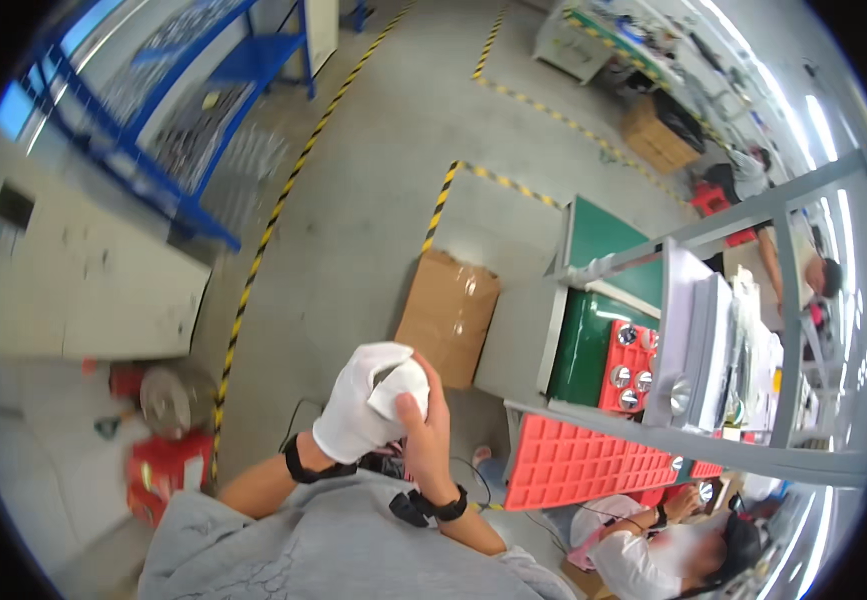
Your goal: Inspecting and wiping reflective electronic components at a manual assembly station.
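Note:
My left hand (pixel 352 410), in a white glove, is raised in front of my body with its fingers closed. My bare right hand (pixel 428 440) meets it from the right, its thumb pressing on a white cloth (pixel 404 392) bunched between the two hands. A small greyish patch shows between the cloth and the glove. Whether it belongs to an object wrapped inside, I cannot tell. Black bands circle both wrists.
Ahead on the floor stands a cardboard box (pixel 449 310). To the right, a workbench with a green top (pixel 579 350) carries a red tray (pixel 632 365) of shiny round parts; a larger red grid tray (pixel 574 465) sits nearer. A co-worker (pixel 644 545) is at lower right. Blue shelving (pixel 254 60) stands left.

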`<action>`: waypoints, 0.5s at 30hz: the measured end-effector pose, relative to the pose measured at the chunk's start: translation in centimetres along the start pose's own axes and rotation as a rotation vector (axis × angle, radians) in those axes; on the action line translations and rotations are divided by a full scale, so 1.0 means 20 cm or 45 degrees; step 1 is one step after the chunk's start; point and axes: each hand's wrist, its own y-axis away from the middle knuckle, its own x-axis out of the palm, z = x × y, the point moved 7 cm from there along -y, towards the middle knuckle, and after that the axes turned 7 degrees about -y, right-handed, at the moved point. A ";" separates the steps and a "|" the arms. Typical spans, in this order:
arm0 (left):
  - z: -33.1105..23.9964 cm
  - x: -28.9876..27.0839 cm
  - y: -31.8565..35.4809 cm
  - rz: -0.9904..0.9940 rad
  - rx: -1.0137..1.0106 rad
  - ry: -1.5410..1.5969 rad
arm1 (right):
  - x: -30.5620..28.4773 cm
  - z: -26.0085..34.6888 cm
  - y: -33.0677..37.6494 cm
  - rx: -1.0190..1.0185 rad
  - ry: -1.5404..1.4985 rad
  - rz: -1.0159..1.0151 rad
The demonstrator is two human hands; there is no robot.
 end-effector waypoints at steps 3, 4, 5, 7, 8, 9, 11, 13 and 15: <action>0.17 -0.13 -0.37 0.010 0.051 -0.003 | 0.18 0.01 -0.40 0.089 -0.004 -0.048; 0.24 -0.17 -0.49 0.026 0.045 -0.043 | 0.22 0.01 -0.53 0.114 -0.004 -0.051; 0.32 -0.21 -0.62 0.037 0.037 -0.085 | 0.27 0.00 -0.68 0.140 -0.003 -0.050; 0.48 -0.26 -0.90 0.043 0.065 -0.119 | 0.35 -0.01 -1.00 0.060 0.058 0.005; 0.57 -0.30 -1.03 0.014 0.041 -0.120 | 0.40 -0.02 -1.16 0.012 0.122 0.072; 0.66 -0.34 -1.20 -0.021 0.026 -0.119 | 0.45 -0.01 -1.36 -0.046 0.191 0.141; 0.82 -0.39 -1.55 -0.064 0.050 -0.116 | 0.51 0.00 -1.75 -0.138 0.224 0.197; 1.00 -0.41 -1.93 -0.047 0.000 -0.104 | 0.57 0.08 -2.18 -0.236 0.292 0.321; 1.10 -0.44 -2.29 -0.019 -0.037 -0.100 | 0.64 0.21 -2.53 -0.213 0.277 0.280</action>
